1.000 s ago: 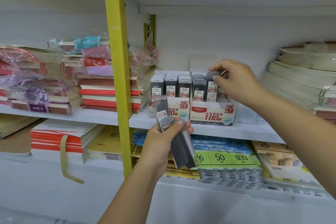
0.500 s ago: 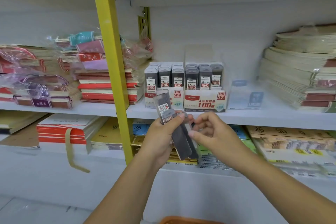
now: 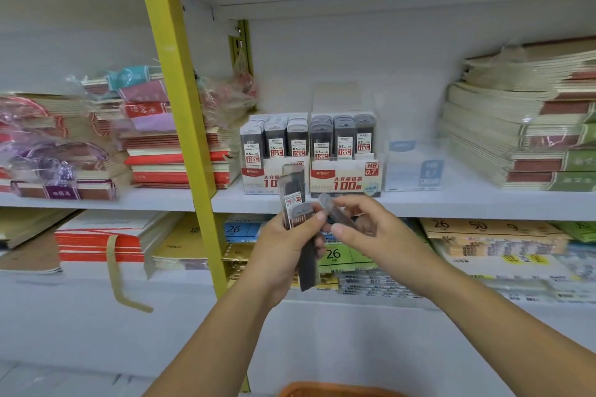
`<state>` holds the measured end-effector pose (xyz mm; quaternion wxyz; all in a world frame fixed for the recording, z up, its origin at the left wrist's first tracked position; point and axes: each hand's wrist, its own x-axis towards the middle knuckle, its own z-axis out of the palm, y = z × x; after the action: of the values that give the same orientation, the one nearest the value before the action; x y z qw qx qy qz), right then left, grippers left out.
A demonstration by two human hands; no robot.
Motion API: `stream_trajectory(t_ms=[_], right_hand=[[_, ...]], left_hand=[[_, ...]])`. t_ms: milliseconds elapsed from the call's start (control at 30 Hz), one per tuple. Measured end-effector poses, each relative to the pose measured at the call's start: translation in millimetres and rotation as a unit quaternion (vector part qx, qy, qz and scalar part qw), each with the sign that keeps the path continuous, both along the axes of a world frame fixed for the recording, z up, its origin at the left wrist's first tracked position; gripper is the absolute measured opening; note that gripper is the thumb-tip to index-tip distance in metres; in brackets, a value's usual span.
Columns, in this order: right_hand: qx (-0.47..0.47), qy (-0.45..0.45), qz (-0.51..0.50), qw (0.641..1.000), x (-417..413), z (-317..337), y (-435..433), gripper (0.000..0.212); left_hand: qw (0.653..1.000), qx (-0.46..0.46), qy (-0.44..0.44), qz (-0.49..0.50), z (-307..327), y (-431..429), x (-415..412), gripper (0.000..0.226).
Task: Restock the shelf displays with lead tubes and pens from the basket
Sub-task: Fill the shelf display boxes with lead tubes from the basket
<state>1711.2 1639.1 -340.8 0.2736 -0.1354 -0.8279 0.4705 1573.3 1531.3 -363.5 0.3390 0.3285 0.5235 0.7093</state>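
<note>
With my left hand (image 3: 283, 253) gripping the spare lead tubes (image 3: 292, 188) before the shelf (image 3: 451, 203), I pinch one tube (image 3: 332, 210) in my right hand (image 3: 371, 232), verify its size label, then seat it upright in the matching display box (image 3: 345, 179).

Bright, even, soft-shadowed light; slight motion blur throughout, wide-angle bowing toward the edges.

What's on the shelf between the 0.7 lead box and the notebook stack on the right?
In the head view, a pale box with blue labels stands between the 0.7 lead box and the notebook stack.
</note>
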Motion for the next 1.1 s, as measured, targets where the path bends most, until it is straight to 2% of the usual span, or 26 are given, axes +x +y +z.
stream_trajectory(t_ms=[100, 200, 333, 433, 500, 633, 700, 767, 833, 967, 1033, 1100], right_hand=[[-0.013, 0.005, 0.004, 1.000, -1, 2, -4, 0.019], [-0.022, 0.002, -0.030, 0.999, -2, 2, -3, 0.024], [-0.072, 0.054, -0.059, 0.994, -4, 1, 3, 0.023], [-0.082, 0.089, -0.078, 0.990, -6, -2, 7, 0.017], [-0.079, 0.106, -0.080, 0.988, -9, 3, 10, 0.017], [0.000, 0.166, -0.106, 0.980, -13, 49, 25, 0.037], [0.062, 0.200, -0.110, 0.972, -16, 80, 37, 0.044], [0.146, 0.205, -0.122, 0.960, -21, 104, 48, 0.043], [0.227, 0.183, -0.140, 0.946, -29, 118, 57, 0.041], [0.369, 0.064, -0.175, 0.911, -44, 119, 73, 0.034], [0.380, 0.023, -0.175, 0.908, -47, 115, 78, 0.033], [0.356, 0.007, -0.163, 0.920, -49, 110, 83, 0.032]], left_hand=[[1.000, 0.016, 0.001, 0.006, 1, 1, -2, 0.014], [1.000, 0.019, -0.017, 0.009, 3, 1, -4, 0.029], [0.999, 0.020, -0.037, 0.003, 4, 1, -6, 0.042], [0.999, 0.011, -0.041, -0.008, 4, 0, -9, 0.038], [0.999, 0.000, -0.050, -0.017, 4, 1, -11, 0.024], [0.996, 0.027, -0.075, -0.029, 5, 3, -17, 0.024], [0.999, 0.024, -0.034, -0.020, 4, 4, -20, 0.018], [1.000, 0.018, 0.008, -0.016, 4, 4, -22, 0.018], [0.999, 0.018, 0.020, -0.017, 4, 4, -24, 0.023], [0.999, 0.030, 0.004, -0.026, 5, 5, -26, 0.024], [0.999, 0.037, -0.001, -0.029, 4, 7, -26, 0.023], [0.999, 0.040, -0.005, -0.031, 3, 8, -25, 0.021]])
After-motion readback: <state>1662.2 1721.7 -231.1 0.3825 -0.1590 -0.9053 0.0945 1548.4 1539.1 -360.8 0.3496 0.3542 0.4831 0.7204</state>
